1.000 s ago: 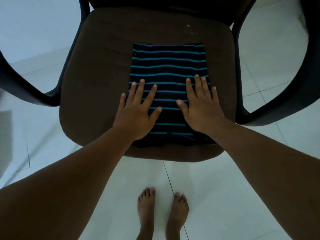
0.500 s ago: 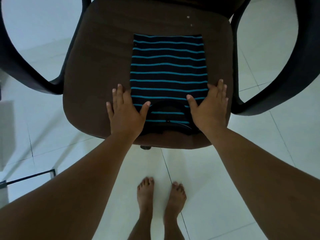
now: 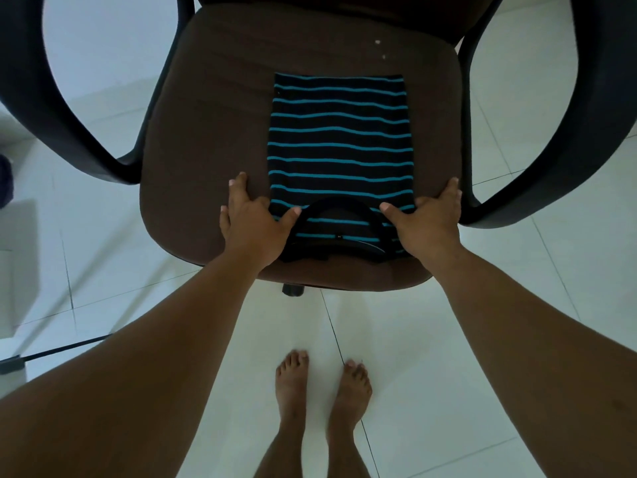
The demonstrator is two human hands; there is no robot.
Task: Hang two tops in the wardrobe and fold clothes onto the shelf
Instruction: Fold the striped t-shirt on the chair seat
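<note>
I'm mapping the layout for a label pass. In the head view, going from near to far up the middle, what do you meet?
Bare feet → chair seat's front edge → shirt's collar → striped shirt body → bare seat.

The folded top is black with thin teal horizontal stripes and a plain black neckband. It lies on a dark brown chair seat that bears a few pale specks, between black armrests. The floor is white tile with dark grout lines.
</note>
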